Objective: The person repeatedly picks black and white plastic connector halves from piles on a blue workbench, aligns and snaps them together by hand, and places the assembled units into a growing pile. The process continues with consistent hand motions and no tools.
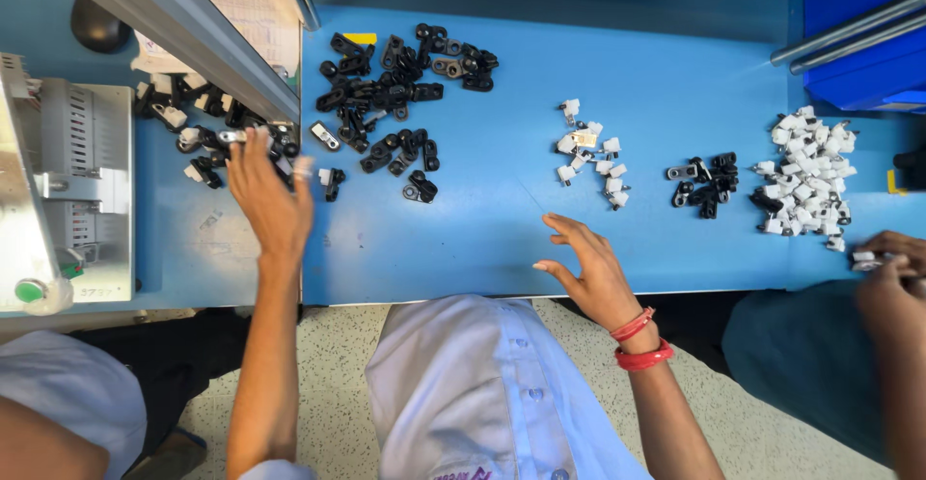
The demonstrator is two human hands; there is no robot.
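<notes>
Black-and-white parts (207, 147) at left grip (265, 195) fingertips

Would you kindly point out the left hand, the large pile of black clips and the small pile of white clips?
left hand (268, 198): head view, back of hand.
large pile of black clips (391, 89): head view, pile's middle.
small pile of white clips (593, 155): head view, central clip.

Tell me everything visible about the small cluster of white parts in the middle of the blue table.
The white parts are about a dozen small, blocky pieces that look like moulded plastic, some with short pins sticking out. They lie loosely scattered in a rough vertical strip on the blue table, between the large black pile and a smaller black pile. One piece near the top looks slightly cream. Nothing touches them; the right hand hovers open just below, fingers spread.
</notes>
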